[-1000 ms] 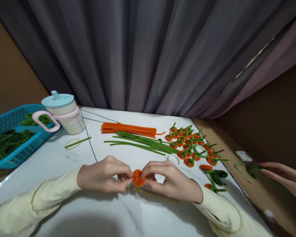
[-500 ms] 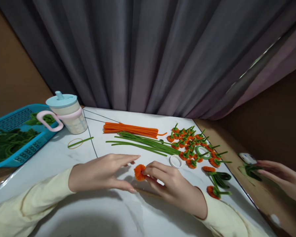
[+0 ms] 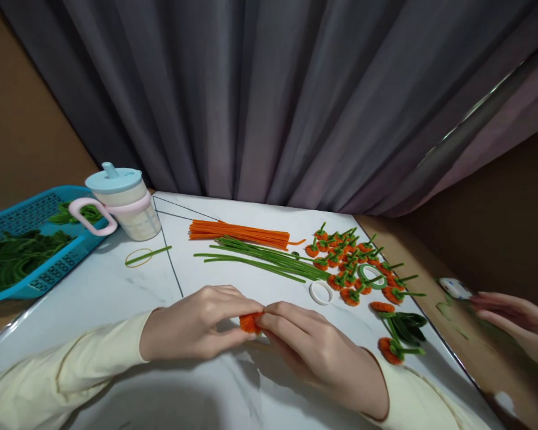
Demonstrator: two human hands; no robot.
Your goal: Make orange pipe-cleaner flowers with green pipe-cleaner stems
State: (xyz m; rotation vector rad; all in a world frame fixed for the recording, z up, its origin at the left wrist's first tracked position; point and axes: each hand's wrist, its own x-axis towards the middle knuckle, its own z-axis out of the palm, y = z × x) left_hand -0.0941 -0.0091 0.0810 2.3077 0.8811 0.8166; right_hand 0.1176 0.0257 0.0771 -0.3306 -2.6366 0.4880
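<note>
Between my two hands is a small orange pipe-cleaner flower head [image 3: 248,323], held low over the near part of the table. My left hand [image 3: 201,322] pinches its left side between thumb and fingers. The fingertips of my right hand [image 3: 316,343] close on its right side and hide part of it. Beyond my hands lie a bundle of orange pipe cleaners [image 3: 240,233] and loose green pipe cleaners [image 3: 260,258]. A white tape ring [image 3: 321,292] rests just past my right hand.
Several orange flowers with green stems [image 3: 341,254] crowd the right side, around a green tape roll [image 3: 371,276]. A lidded cup [image 3: 137,218] and a blue basket [image 3: 49,278] of green pieces stand left. Another person's hand [image 3: 515,319] is at the far right.
My left hand has moved right and closed from open onto the orange flower head. At the right, the other person's hand no longer shows the dark green piece it held.
</note>
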